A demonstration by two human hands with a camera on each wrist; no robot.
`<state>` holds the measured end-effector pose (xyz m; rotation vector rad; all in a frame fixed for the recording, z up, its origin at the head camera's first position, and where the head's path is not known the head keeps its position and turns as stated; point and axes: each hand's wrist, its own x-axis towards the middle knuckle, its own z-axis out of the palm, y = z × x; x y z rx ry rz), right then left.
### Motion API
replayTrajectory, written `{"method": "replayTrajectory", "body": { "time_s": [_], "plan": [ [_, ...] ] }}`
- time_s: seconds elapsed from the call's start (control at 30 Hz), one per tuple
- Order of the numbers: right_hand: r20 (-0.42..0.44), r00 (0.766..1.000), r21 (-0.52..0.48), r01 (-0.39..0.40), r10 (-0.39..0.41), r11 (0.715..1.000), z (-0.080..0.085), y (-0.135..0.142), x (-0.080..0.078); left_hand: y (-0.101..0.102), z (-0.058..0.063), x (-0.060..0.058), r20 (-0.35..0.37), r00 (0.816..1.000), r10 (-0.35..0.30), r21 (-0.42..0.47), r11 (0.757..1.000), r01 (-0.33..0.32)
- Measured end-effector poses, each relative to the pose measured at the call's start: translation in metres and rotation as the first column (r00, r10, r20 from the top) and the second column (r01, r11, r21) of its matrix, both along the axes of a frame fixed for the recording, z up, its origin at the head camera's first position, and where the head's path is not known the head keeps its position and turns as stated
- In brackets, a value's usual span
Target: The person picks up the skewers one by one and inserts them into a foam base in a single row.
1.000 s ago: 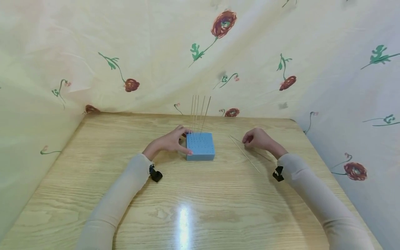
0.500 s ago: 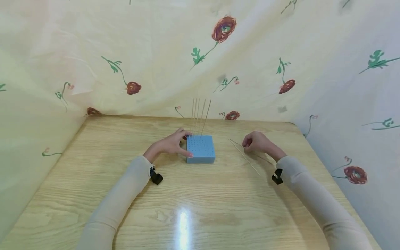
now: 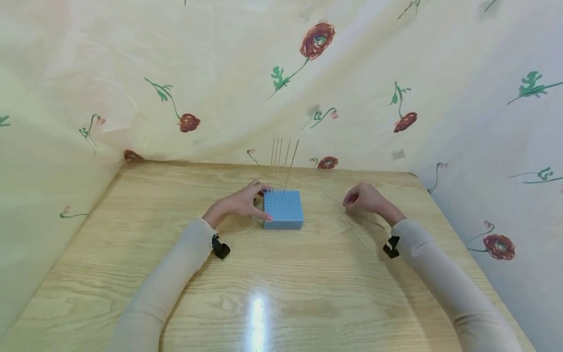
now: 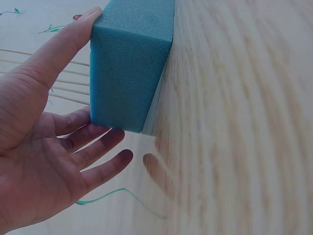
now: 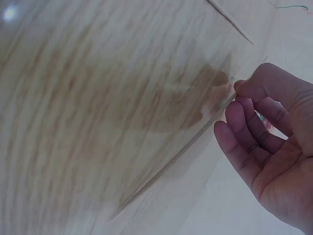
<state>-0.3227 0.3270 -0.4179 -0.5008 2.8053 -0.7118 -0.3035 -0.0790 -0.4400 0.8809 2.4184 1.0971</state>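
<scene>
A blue foam block with rows of small holes on top sits on the table. Several thin wooden sticks stand in its back-left part, some slightly tilted. My left hand holds the block from the left, thumb at the front corner and fingers at the back; the left wrist view shows two fingers spread off it. Right of the block, my right hand pinches a thin stick between thumb and fingertips, its other fingers loosely bent. This stick slants low over the table in the right wrist view.
Another thin stick lies diagonally on the wooden table, between the block and my right hand. Flower-patterned cloth hangs behind the table and along both sides.
The right hand's stick has shifted: its far end no longer crosses the tip of the lying stick. The left hand and block stay put; the head view tilted slightly.
</scene>
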Motion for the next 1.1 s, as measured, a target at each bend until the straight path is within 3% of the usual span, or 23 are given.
{"method": "replayTrajectory", "body": {
  "time_s": [0.3, 0.7, 1.1],
  "plan": [
    [0.001, 1.0, 0.002, 0.023, -0.023, 1.0, 0.007, -0.002, -0.003, 0.001, 0.003, 0.0, 0.015, 1.0, -0.008, 0.0, 1.0, 0.008],
    [-0.072, 0.997, -0.036, 0.021, -0.023, 0.999, 0.019, -0.012, -0.003, 0.001, 0.004, -0.002, 0.011, 1.0, -0.012, -0.004, 1.0, 0.012],
    [-0.098, 0.994, -0.205, 0.027, -0.048, 0.978, 0.029, -0.035, 0.003, -0.001, 0.003, -0.003, 0.008, 1.0, -0.021, -0.006, 1.0, 0.021]
  ]
}}
